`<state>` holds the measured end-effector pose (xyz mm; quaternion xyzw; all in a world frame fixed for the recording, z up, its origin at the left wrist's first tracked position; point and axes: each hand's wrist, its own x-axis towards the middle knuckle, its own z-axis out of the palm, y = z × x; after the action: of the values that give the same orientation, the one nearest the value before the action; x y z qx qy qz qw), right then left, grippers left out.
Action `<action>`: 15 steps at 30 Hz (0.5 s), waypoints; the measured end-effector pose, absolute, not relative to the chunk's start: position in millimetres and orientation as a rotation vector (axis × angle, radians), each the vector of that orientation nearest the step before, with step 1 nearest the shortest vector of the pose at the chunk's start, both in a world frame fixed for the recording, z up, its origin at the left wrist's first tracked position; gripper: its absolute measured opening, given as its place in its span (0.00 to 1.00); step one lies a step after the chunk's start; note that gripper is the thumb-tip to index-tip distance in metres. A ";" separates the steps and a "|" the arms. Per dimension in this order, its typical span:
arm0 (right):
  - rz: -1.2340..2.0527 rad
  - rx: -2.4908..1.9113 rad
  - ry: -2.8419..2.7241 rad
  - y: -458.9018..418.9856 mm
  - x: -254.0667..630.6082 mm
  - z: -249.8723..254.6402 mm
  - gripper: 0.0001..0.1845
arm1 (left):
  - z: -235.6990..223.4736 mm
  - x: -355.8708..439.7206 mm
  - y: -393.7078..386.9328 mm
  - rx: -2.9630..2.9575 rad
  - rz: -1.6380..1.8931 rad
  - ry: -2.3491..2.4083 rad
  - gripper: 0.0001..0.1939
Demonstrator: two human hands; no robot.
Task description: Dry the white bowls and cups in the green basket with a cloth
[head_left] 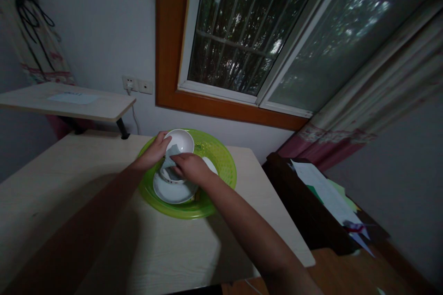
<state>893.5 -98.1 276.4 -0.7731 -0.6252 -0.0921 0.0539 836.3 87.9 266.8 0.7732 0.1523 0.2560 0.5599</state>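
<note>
My left hand [155,148] grips the rim of a white bowl [183,140], which is tilted so its inside shows. In my right hand [192,167] is a grey-green cloth [169,162], bunched against the bowl's near side. Both hands are over a round, bright green plastic basin [225,166]. Below the held bowl, another white bowl lies partly hidden by the cloth and my right hand. A white plate [173,193] sits under it in the basin. Part of another white dish [209,165] shows behind my right wrist. A small yellowish thing [195,195] beside the plate is too hidden to name.
The basin stands on a pale wooden table [69,166]. A raised shelf [114,107] with a paper [73,97] is at the left. Behind are a wall socket [130,84] and a barred window [238,32]. Papers [325,193] lie on dark furniture at the right.
</note>
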 end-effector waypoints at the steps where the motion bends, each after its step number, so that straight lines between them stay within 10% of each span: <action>1: -0.250 -2.335 -1.876 -98.1 892.6 276.7 0.18 | 267.6 835.8 86.9 1.812 0.614 0.345 0.18; 15: -0.388 -2.419 -2.052 -103.5 894.1 285.9 0.12 | 262.5 837.9 94.1 1.373 0.478 0.308 0.30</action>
<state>894.1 -103.5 285.9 -0.7567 -0.6418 -0.1212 -0.0273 837.9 94.1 262.5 0.6252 0.1401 0.2176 0.7363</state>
